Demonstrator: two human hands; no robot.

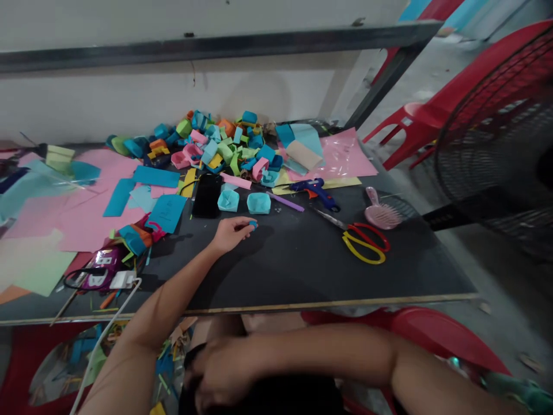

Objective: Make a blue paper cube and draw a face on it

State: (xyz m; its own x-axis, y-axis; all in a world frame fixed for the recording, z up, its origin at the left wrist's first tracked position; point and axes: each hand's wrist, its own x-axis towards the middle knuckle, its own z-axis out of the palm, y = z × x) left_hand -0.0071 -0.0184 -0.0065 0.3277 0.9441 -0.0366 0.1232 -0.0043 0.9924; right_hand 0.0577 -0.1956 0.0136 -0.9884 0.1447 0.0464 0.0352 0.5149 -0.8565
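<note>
While the left hand (pixel 233 233) pinches a small blue piece (pixel 253 225) over the surface (pixel 285 271), the right hand (pixel 224 372) is low at the lap (pixel 285 397).

The dark surface stretches from the left hand rightward to the scissors (pixel 366 243) and down to its pale front edge (pixel 328 302); two light-blue paper boxes (pixel 258 203) and a black phone (pixel 206 199) sit just beyond the fingers. The left arm (pixel 173 305) slants up from the lower left, thumb and fingertips closed on the blue piece, which they partly cover. The right forearm (pixel 319 351) crosses below the edge; blur smears its hand, so I cannot tell how far open it is or whether it holds anything. The frame cuts off a fan (pixel 496 144) at right.
</note>
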